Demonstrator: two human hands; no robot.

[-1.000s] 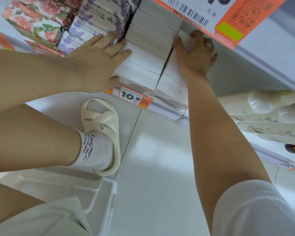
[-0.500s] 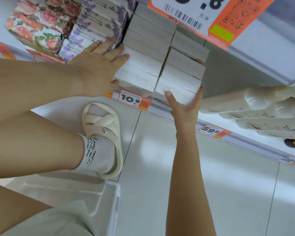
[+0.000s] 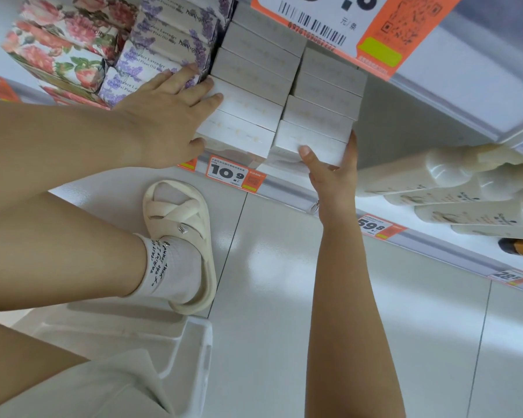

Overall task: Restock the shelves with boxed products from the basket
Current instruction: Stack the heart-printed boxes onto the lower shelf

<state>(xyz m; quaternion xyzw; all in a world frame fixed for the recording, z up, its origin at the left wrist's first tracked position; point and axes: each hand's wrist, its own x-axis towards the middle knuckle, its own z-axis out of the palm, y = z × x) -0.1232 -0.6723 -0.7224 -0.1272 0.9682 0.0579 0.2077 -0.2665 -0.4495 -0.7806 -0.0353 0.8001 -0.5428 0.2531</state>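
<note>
White boxed products (image 3: pixel 254 95) stand in two stacked columns on the shelf (image 3: pixel 287 188), in the upper middle of the frame. The left hand (image 3: pixel 166 116) lies flat against the left column, fingers straight and spread over the box fronts, thumb below near the shelf edge. The right hand (image 3: pixel 332 173) grasps the lowest box (image 3: pixel 311 143) of the right column: its thumb presses the box's front face and its fingers curl up round the right end. That box sits at the bottom of its column, just above the shelf edge.

Left of the white columns, lavender-print boxes (image 3: pixel 163 46) are stacked, touching the left hand's fingertips, and rose-print boxes (image 3: pixel 64 46) fill the upper left of the frame. An orange price tag (image 3: pixel 228 173) reading 10.9 hangs on the shelf edge below the left column. Cream bottles (image 3: pixel 453 188) lie at the right of the frame. At the lower left, the rim of a white plastic basket (image 3: pixel 194 357) shows, with a foot in a white sock and cream sandal (image 3: pixel 181 236) above it on the pale tiled floor (image 3: pixel 284 297).
</note>
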